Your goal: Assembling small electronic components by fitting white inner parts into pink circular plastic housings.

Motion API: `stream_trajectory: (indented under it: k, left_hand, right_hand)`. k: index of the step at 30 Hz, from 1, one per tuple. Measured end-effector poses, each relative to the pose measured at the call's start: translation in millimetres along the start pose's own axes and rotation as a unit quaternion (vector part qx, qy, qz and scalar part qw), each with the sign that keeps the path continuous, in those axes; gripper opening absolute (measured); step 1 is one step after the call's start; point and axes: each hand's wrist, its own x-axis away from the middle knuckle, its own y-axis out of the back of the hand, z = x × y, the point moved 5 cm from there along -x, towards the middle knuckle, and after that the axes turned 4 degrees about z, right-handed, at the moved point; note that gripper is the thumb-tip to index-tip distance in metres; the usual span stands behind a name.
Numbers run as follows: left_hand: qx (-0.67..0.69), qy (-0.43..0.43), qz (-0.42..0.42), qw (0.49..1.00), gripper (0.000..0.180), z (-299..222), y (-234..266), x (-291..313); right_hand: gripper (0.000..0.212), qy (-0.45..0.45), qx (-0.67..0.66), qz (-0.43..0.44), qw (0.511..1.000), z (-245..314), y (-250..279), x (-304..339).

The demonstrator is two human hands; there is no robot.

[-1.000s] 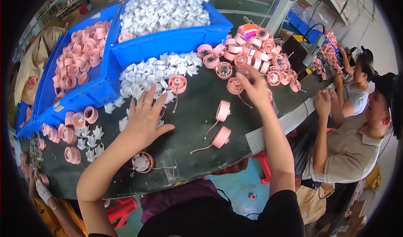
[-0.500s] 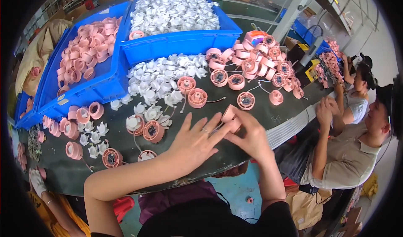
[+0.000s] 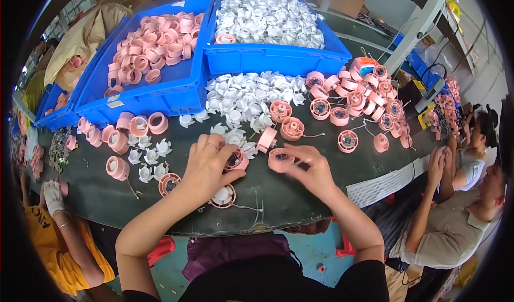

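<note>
My right hand [image 3: 312, 169] holds a pink round housing [image 3: 278, 161] by its side, low over the dark green tabletop. My left hand [image 3: 204, 164] has its fingers and thumb closed round another pink housing [image 3: 239, 159], whose dark inside shows partly past the fingers. Between the two hands, a pink housing [image 3: 266, 140] lies tipped on its side. Near my left wrist is a pink ring with a white fan wheel [image 3: 223, 196] in it and a thin wire trailing right. Beside my left forearm sits a housing with a dark circuit board [image 3: 170, 184].
Ahead are a blue bin of pink rings [image 3: 155, 106] and a blue bin heaped with white fan wheels [image 3: 278, 61]. Loose white wheels [image 3: 251, 96] lie before them. Pink wired housings [image 3: 369, 96] pile at right. Co-workers sit at right; a gloved hand [image 3: 53, 197] is at left.
My hands have parted. The left has let go of the piece in my right hand and grasped another housing to the left. The whole view has shifted, so the bins appear farther right.
</note>
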Motion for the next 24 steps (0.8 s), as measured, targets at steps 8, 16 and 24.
stream_trajectory:
  k: [8,16,24]
  left_hand:
    - [-0.046,-0.026,0.009,0.999,0.047,1,3,-1]
    - [0.142,0.083,0.079,0.983,0.024,21,6,-16]
    - [0.411,0.172,-0.022,0.895,0.028,38,14,7]
  right_hand:
    - [0.057,0.004,0.148,0.118,0.982,45,1,0]
    - [0.055,-0.035,-0.037,0.177,0.983,21,-33,-12]
    - [0.059,0.07,0.228,0.059,0.969,19,-29,-32]
